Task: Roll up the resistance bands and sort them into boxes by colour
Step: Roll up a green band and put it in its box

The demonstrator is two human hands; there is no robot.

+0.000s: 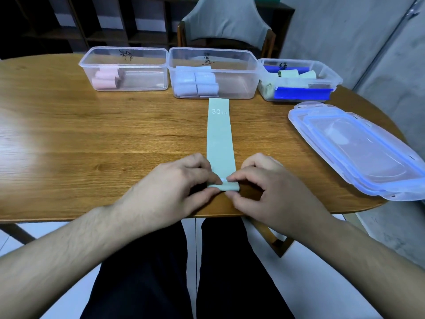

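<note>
A pale green resistance band (219,134) marked "30 LB" lies flat on the wooden table (92,139), running from the middle box towards me. Its near end is curled into a small roll at the table's front edge. My left hand (177,180) pinches the roll's left side and my right hand (264,183) pinches its right side. At the back stand three clear boxes: the left box (142,54) holds pink rolls, the middle box (232,56) holds lilac rolls, and the right box (331,75) holds green rolls and its blue clips.
A stack of clear lids with blue seals (358,148) lies at the table's right edge. A grey-cushioned wooden chair (227,21) stands behind the boxes. My legs in dark trousers are below the table's front edge.
</note>
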